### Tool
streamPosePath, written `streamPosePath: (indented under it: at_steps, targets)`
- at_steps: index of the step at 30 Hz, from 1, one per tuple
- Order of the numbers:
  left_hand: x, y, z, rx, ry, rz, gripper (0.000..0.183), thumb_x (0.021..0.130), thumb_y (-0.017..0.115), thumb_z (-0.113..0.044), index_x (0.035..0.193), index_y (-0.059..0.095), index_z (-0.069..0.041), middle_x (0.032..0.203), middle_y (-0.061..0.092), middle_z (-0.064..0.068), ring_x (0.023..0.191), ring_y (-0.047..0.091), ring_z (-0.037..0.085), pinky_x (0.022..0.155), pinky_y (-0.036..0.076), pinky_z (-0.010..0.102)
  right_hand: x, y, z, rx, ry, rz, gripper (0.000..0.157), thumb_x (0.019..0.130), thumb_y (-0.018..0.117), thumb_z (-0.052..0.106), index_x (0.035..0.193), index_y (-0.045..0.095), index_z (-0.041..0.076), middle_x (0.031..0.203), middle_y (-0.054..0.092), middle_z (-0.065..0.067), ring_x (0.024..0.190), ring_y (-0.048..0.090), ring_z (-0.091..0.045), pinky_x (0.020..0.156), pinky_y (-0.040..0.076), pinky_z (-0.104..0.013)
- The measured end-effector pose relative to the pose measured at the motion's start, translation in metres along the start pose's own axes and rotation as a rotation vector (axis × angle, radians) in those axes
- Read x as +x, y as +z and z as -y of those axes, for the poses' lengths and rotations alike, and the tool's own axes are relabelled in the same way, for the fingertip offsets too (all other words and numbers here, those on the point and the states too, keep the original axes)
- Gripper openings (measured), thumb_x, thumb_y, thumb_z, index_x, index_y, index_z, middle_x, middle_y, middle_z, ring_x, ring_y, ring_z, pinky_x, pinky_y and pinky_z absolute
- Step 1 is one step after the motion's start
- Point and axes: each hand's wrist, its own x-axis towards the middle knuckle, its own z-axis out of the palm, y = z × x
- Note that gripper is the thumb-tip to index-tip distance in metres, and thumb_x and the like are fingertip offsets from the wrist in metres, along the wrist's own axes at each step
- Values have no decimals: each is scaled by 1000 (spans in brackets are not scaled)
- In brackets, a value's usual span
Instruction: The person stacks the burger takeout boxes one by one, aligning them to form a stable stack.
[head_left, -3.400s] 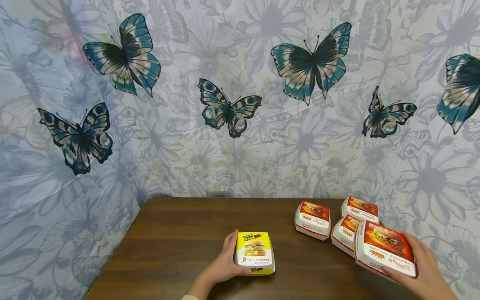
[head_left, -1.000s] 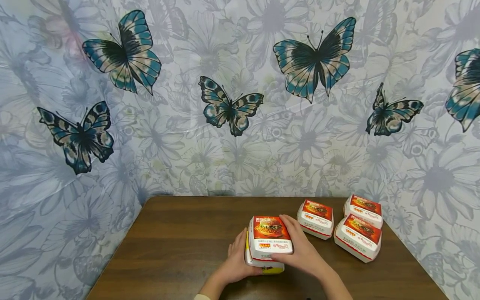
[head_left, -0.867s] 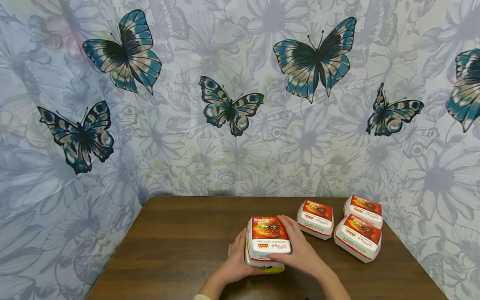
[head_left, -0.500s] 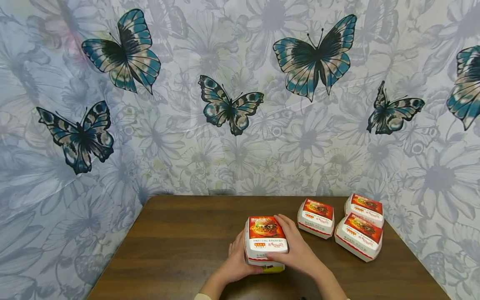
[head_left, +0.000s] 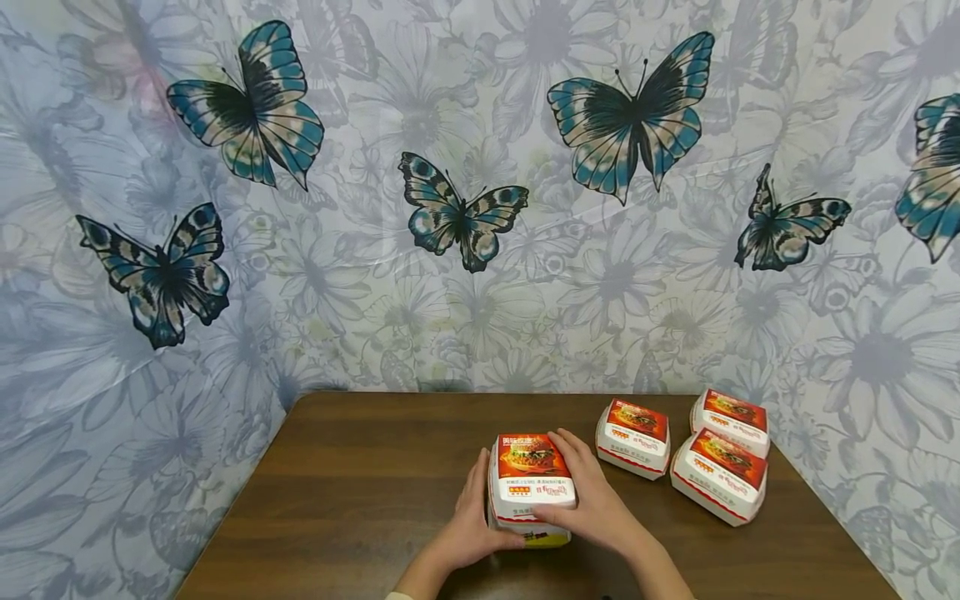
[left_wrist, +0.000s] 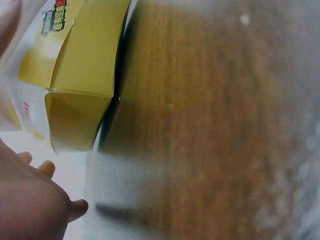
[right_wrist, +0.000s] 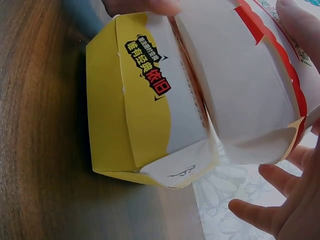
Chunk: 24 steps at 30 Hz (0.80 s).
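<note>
A white burger box with a red burger picture (head_left: 534, 468) sits on top of a yellow and white burger box (head_left: 547, 541) on the table. My right hand (head_left: 592, 500) grips the upper box, thumb along its front and fingers at its right and back. At the lower box, my left hand (head_left: 472, 521) keeps its thumb on the front and its fingers along the left side. In the right wrist view, the lower box's yellow wall (right_wrist: 107, 105) rests on the wood, and the white underside (right_wrist: 240, 85) leans close above it. Several left fingertips (left_wrist: 47, 169) reach past the yellow box.
Several more red and white burger boxes stand at the right: one apart (head_left: 634, 440), one at the back corner (head_left: 731, 417) and one in front of it (head_left: 720, 477). The brown table (head_left: 360, 467) ends against a butterfly-patterned wall covering (head_left: 420, 333).
My right hand has brought a red burger box from the right group onto the yellow one, then shifted it slightly left. Just now the left fingers have risen a little along the side.
</note>
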Motion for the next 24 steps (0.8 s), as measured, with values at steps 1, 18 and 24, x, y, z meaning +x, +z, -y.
streamPosePath:
  at_steps: [1, 18, 24]
  targets:
    - [0, 0, -1, -16, 5, 5, 138, 68, 93, -35, 161, -8, -32, 167, 2, 20, 150, 8, 51, 110, 13, 78, 0, 0, 0, 3, 3, 0, 101, 76, 82, 54, 157, 27, 30, 164, 22, -9, 145, 31, -40, 102, 40, -62]
    - [10, -18, -29, -149, 111, 102, 122, 77, 86, -39, 159, -5, -41, 169, -10, 4, 154, 5, 36, 117, 23, 59, -1, 4, -1, 32, -13, -8, 99, 77, 82, 51, 157, 29, 27, 163, 22, -12, 145, 30, -42, 101, 40, -65]
    - [10, -18, -29, -157, 92, 103, 121, 78, 85, -40, 158, -5, -43, 169, -5, 5, 153, 9, 39, 115, 26, 62, 0, 4, 0, 35, -12, -6, 97, 78, 81, 51, 156, 29, 27, 163, 22, -12, 145, 29, -42, 102, 39, -65]
